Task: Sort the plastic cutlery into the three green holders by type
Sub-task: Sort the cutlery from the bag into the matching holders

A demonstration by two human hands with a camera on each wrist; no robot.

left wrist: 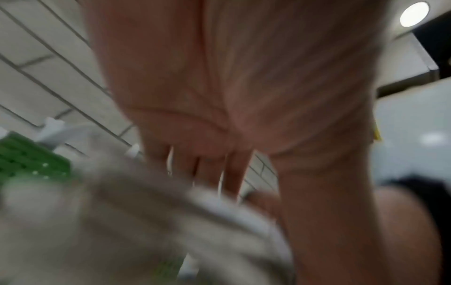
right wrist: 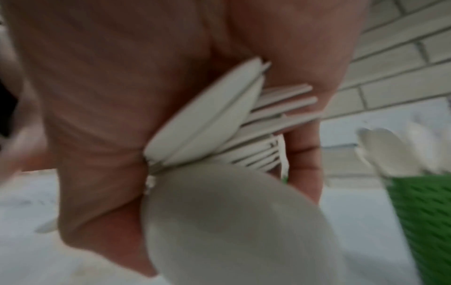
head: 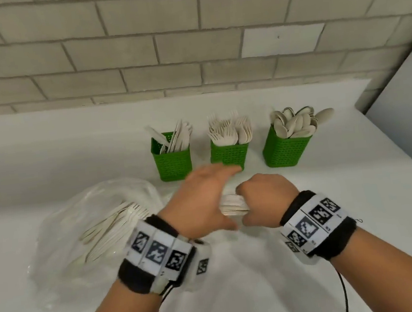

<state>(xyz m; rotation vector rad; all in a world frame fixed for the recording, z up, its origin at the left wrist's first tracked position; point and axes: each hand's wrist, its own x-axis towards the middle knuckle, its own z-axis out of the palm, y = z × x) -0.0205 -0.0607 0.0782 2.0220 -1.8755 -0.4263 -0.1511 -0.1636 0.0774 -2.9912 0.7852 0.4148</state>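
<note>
A broad white bench [head: 314, 259] is carrying everything, backed by a wall of pale grey brick tiles [head: 136, 48].

The largest thing on it is a crumpled clear plastic bag [head: 63, 238] lying at the left, and it is holding a loose heap of cream plastic forks and other pieces [head: 110, 225], their handles running diagonally.

Three green perforated plastic holders are standing in a row near the wall, apart from each other. The left green holder [head: 173, 163] is holding cream plastic knives [head: 177, 136], standing upright and leaning a little. The middle green holder [head: 228, 154] is packed with cream plastic forks [head: 230, 131], tines up. The right green holder [head: 285, 150] is brimming with cream plastic spoons [head: 296, 122], bowls up, one spoon sticking out to the right.

In front of the middle holder the two hands are meeting above the bench. The right hand [head: 263, 198] is curling into a fist around a bundle of cream plastic cutlery [head: 233, 204]; the right wrist view is showing spoon bowls and flat handles [right wrist: 219, 119] clamped between palm and fingers [right wrist: 305, 154]. The left hand [head: 202, 200] is blurred in the head view, its fingers reaching forward beside the bundle; the left wrist view is too smeared, so I cannot tell whether it is gripping anything.
</note>
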